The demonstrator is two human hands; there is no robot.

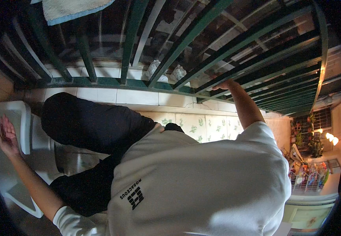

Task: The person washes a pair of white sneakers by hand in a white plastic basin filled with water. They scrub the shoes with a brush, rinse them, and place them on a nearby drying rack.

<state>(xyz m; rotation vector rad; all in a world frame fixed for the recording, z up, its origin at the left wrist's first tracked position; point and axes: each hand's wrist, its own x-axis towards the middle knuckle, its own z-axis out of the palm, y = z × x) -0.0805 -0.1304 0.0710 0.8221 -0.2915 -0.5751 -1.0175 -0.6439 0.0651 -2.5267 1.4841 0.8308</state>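
Observation:
My left hand (8, 137) is at the far left with its palm turned up, fingers slightly apart and nothing in it. It is over a white fixture with a rounded rim (26, 126), perhaps a basin. My right hand (225, 85) is at the green metal bars (166, 86) of a window grille. A bar partly covers its fingers, so I cannot tell whether it grips anything. Left of this hand, two crumpled whitish bundles, perhaps plastic bags (155, 70) (178, 73), rest on the white tiled ledge (136, 96) behind the bars.
A pale cloth with a blue edge (76, 10) hangs at the top left. Below the ledge runs a wall of leaf-patterned tiles (214, 126). A shiny metal surface (76, 157) shows between my dark-trousered legs. A white wire rack with colourful items (307, 178) stands at the right.

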